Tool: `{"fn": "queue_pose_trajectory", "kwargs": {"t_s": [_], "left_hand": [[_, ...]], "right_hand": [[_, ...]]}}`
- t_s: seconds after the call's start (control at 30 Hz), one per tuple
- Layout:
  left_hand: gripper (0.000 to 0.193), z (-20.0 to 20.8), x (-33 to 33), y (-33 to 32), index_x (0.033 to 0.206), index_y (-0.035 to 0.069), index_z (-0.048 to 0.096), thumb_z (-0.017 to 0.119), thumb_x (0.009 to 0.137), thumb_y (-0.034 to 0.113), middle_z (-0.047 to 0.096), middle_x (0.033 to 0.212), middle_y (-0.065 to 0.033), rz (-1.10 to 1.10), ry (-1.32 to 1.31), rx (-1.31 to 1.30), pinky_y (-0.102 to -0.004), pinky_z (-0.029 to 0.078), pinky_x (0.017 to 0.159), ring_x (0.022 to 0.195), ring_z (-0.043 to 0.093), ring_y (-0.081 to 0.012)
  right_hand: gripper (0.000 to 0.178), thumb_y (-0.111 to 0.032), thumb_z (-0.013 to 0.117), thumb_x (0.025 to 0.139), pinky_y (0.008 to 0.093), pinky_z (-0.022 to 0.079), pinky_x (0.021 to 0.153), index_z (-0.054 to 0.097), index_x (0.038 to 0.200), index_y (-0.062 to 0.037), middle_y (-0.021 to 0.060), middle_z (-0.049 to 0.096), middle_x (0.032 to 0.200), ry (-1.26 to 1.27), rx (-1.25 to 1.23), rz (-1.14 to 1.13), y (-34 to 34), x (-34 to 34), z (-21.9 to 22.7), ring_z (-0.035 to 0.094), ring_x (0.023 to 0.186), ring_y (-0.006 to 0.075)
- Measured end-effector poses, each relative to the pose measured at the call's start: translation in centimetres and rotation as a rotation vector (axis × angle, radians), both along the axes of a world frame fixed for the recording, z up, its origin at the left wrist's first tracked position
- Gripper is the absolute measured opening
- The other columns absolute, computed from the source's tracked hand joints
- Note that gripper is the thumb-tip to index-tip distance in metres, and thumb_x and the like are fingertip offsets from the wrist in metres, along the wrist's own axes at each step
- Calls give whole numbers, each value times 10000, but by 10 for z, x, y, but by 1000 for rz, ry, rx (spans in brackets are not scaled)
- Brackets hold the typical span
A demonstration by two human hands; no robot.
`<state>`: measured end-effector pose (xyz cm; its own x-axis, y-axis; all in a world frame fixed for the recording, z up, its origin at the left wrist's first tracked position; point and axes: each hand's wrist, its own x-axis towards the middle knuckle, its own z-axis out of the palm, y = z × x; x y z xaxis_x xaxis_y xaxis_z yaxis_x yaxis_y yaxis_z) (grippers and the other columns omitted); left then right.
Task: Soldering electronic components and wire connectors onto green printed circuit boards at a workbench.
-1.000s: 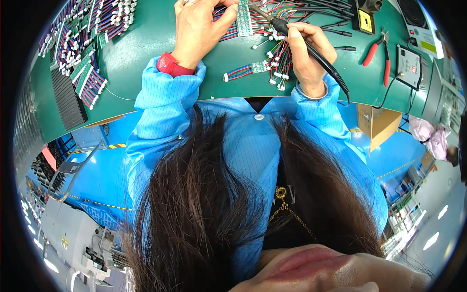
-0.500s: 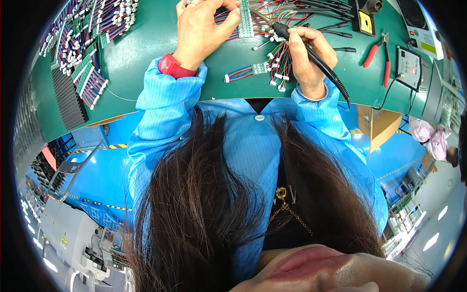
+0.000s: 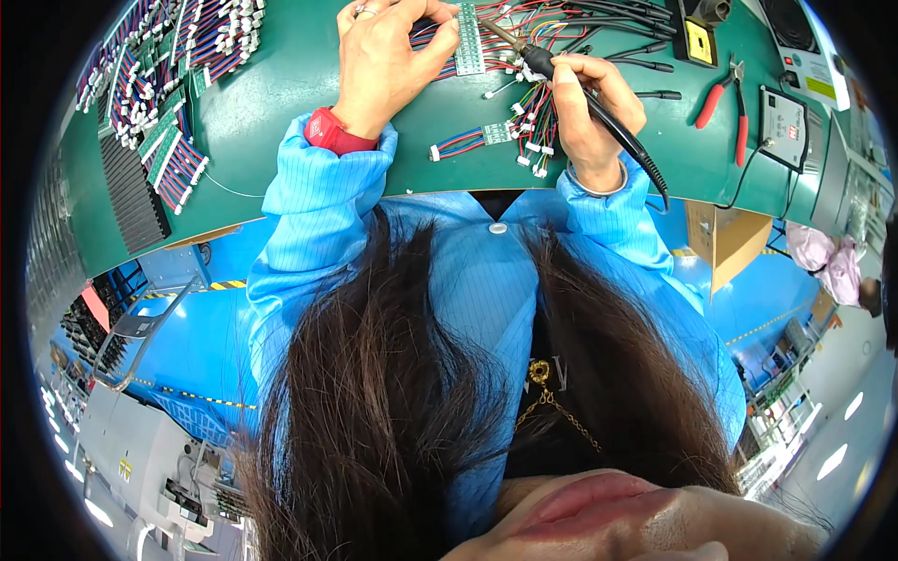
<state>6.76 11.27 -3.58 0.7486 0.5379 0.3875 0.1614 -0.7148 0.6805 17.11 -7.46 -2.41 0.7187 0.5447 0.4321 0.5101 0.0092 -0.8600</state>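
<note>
My left hand (image 3: 385, 58) rests on the green bench mat (image 3: 281, 140), its fingers pinching a narrow green circuit strip (image 3: 468, 39) with red and blue wires. My right hand (image 3: 591, 110) grips a black soldering iron (image 3: 561, 73) like a pen; its metal tip points left and touches the strip near its upper end. The iron's black cable runs down past my right wrist. A bundle of coloured wires with white connectors (image 3: 535, 131) lies under my right hand. A small wired strip (image 3: 468, 142) lies between my two forearms.
Many finished wired strips (image 3: 159, 103) lie in rows at the left of the mat beside a black ribbed block (image 3: 131, 192). Red-handled cutters (image 3: 722, 101), a soldering station box (image 3: 784, 117) and an iron stand (image 3: 700, 28) sit at the right. A cardboard box (image 3: 725, 238) stands below the bench.
The soldering iron's tip has moved left and up to the green strip. My left hand has shifted slightly on the strip.
</note>
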Motion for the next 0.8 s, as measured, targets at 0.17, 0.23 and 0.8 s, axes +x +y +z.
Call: {"fn": "queue_pose_trajectory", "kwargs": {"t_s": [0.17,0.23,0.8], "left_hand": [[62,1,0,-1,775,101,644,689,773,143,699,830,-17,5,6,-1,-398,358,983,971,644,-244],[63,1,0,-2,775,102,644,690,772,144,699,833,-16,19,-6,30,-397,359,981,971,644,-244],[48,-5,1,0,781,109,649,690,769,131,686,816,0,-6,-31,74,-397,355,977,962,641,-234]], "right_hand": [[127,16,667,781,209,441,593,697,902,42,72,673,769,2,-1,7,0,-2,3,526,618,109],[128,17,669,777,208,439,591,698,898,41,69,671,762,-1,-6,16,0,-2,4,522,614,108],[109,14,671,777,200,430,566,697,880,39,55,661,729,-15,-3,-20,2,-3,0,513,591,98]]}}
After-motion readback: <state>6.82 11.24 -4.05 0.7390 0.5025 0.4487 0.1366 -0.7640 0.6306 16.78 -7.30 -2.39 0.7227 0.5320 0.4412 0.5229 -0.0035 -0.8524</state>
